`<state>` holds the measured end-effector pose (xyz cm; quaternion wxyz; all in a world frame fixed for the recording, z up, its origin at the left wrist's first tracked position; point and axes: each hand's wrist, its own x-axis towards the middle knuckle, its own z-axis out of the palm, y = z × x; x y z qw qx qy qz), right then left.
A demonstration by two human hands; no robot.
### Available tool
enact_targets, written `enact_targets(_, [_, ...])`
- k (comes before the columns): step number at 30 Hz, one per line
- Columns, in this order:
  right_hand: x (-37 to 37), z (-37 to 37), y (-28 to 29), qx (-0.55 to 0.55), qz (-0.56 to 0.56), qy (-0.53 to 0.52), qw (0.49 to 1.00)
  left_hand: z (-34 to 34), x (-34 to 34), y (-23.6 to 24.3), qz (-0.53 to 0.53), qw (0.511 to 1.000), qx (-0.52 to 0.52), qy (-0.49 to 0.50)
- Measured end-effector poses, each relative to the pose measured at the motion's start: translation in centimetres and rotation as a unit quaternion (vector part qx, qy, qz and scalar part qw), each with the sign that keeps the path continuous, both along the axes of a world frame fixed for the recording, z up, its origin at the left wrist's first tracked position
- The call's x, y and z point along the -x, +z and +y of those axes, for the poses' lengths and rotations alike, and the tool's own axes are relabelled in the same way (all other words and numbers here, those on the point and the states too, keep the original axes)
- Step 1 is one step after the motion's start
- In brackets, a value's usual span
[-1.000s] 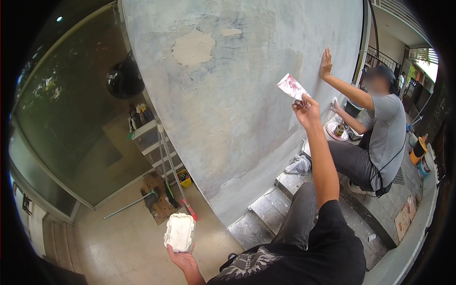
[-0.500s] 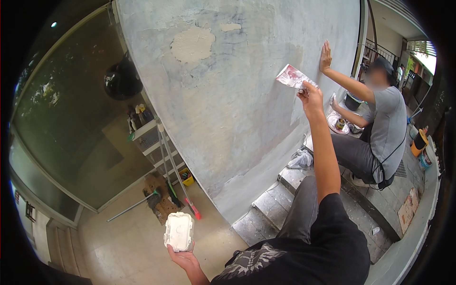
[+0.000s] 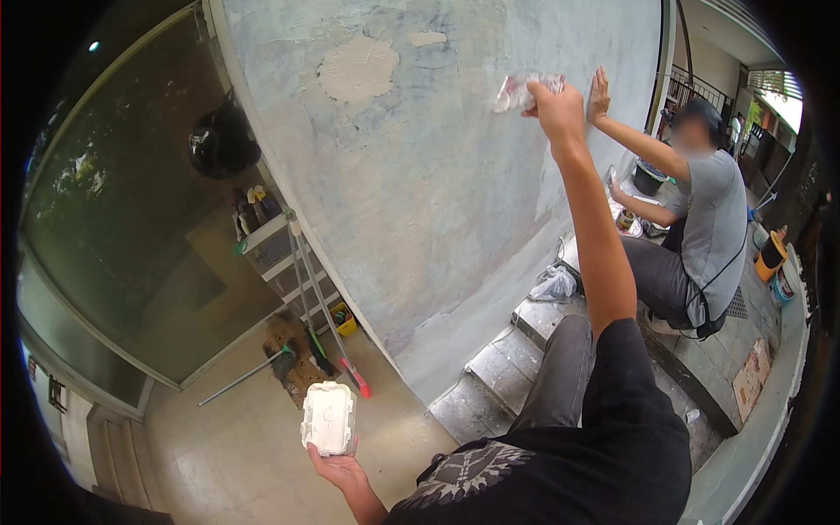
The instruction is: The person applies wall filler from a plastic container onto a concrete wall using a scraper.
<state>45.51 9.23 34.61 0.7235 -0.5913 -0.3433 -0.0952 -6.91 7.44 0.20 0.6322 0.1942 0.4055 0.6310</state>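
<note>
From here: right hand (image 3: pixel 558 112) clamps blurred scraper (image 3: pixel 516 93), contact with wall (image 3: pixel 446 184) beyond grip unclear; left hand (image 3: pixel 339 470) holds white container (image 3: pixel 330 418), underside hidden.

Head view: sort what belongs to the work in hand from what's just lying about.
In use:
flat scraper-like piece, right hand
pale rectangular container, left hand
patched wall

Apparently lying about:
long-handled broom
plastic bag
yellow basket
</note>
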Motion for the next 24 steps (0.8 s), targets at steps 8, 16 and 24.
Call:
enact_targets(8, [2.4,-0.9,8.3,-0.03,-0.141,-0.038,0.989,0.2,1.0,-0.3,-0.001,1.0,-0.011,0.013])
enact_targets(16, [2.1,1.0,6.3,-0.051,-0.595,-0.127,0.792,-0.1,1.1,0.0,-0.01,1.0,-0.003,0.023])
enact_targets(24, [1.4,-4.9,-6.6,0.16,-0.471,0.044,0.866,0.3,1.8,-1.3,-0.015,1.0,-0.023,-0.012])
